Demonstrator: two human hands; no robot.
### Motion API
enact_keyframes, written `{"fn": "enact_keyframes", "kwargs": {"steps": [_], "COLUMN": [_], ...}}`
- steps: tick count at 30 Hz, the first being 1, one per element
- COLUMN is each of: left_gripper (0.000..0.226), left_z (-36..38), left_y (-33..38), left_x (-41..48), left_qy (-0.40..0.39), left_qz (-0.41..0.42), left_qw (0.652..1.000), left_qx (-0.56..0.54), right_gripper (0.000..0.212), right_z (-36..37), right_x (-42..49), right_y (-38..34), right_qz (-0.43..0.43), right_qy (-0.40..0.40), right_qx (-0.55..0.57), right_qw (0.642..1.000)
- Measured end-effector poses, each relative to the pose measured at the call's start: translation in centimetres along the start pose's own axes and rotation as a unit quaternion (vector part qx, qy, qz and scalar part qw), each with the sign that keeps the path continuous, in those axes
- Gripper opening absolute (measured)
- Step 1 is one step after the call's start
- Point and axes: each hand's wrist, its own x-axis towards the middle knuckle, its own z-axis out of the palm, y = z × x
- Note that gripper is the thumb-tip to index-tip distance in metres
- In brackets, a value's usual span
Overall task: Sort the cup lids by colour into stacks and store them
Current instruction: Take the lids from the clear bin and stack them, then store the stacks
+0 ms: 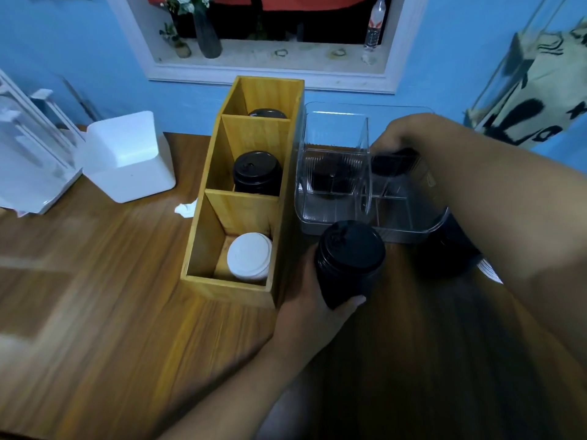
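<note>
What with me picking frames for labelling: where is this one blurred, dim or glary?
Head view throughout: motion blur smears the table at lower left and the right forearm; ribbed walls of the clear organiser muddy the lids inside; lighting is dim; the black lid stack in the left hand looks fairly sharp.

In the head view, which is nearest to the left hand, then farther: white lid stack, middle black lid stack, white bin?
1. white lid stack, just to its left.
2. middle black lid stack, left and farther back.
3. white bin, far left.
</note>
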Motion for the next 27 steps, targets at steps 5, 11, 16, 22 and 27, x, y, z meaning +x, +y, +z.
{"fn": "enact_keyframes", "kwargs": {"steps": [5, 11, 16, 22, 27], "left_gripper": [0.108, 0.108, 0.109, 0.106, 0.109], "left_z": [0.0, -0.2, -0.5, -1.3, -1.5], "left_y": [-0.1, -0.3, -0.7, -1.2, -1.5], "left_x": [0.0, 0.1, -0.3, -1.1, -1.8], "left_qy": [0.0, -0.004, -0.022, -0.042, -0.067], "left_qz": [0.0, 0.004, 0.027, 0.076, 0.099], "left_qw": [1.0, 0.999, 0.998, 0.996, 0.992], "left_qx": [-0.012, -0.039, -0.05, 0.009, 0.036], "right_gripper": [0.038, 0.056, 0.055, 0.061, 0.07], "right_z": [-1.0, 1.6, 13.4, 28.0, 31.8], "right_x": [-3.7, -10.2, -15.8, -14.4, -13.6], "right_y": [-0.1, 1.5, 6.0, 10.2, 11.4], "right_qz": [-0.01, -0.091, -0.204, -0.176, -0.216], "right_qy": [0.244, 0.395, 0.376, 0.449, 0.529], "right_qx": [-0.076, 0.016, 0.219, 0.375, 0.389], "right_qw": [0.967, 0.914, 0.877, 0.792, 0.722]}}
